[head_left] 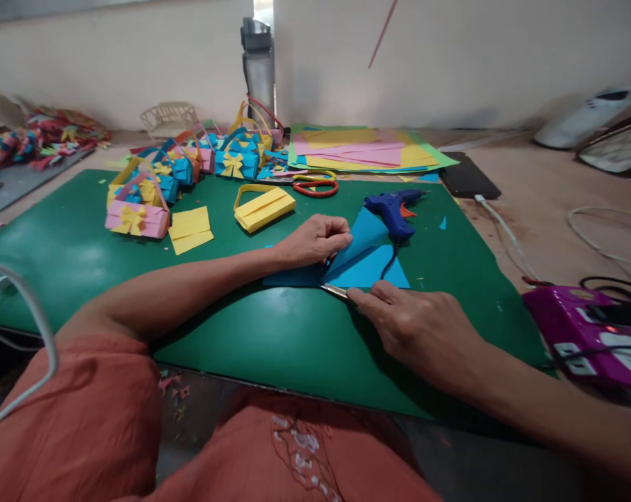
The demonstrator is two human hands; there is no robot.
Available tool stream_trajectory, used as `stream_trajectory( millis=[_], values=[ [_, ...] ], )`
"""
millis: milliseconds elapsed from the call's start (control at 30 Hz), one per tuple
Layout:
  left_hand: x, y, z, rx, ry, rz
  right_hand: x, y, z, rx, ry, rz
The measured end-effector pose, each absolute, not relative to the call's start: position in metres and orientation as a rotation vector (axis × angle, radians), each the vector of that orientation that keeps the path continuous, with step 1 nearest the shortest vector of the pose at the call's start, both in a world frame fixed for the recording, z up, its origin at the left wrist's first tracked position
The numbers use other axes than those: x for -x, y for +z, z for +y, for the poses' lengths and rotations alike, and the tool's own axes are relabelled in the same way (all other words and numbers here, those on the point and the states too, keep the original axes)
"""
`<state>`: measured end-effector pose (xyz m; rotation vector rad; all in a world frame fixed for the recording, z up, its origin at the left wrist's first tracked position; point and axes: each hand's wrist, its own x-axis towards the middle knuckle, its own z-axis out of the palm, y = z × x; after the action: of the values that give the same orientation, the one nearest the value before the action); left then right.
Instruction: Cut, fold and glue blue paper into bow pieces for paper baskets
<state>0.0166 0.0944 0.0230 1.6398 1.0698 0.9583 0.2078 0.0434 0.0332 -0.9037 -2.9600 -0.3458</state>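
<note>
Blue paper (366, 233) lies at frame centre, long axis crosswise. Both hands closed: left hand (318, 240), nearer, grips its raised flap; right hand (412, 319), lower right, holds a slim metal tool (336, 291), tip at the sheet's lower edge.

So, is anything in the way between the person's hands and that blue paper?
Nothing visible blocks the left hand, which grips the raised flap of the blue paper. Near the right hand, a dark cord lies across the paper, but the metal tool in that hand reaches the paper's near edge.
</note>
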Motion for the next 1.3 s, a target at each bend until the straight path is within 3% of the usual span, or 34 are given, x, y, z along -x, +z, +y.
stream_trajectory(
  millis=[600, 1300],
  values=[
    [-0.015, 0.018, 0.097, -1.695, 0.970, 1.024, -0.178, 0.029, 0.045, 0.609, -0.274, -2.939],
    [-0.014, 0.015, 0.099, -1.700, 0.983, 1.002, -0.167, 0.032, 0.040, 0.590, -0.149, -2.997]
  ],
)
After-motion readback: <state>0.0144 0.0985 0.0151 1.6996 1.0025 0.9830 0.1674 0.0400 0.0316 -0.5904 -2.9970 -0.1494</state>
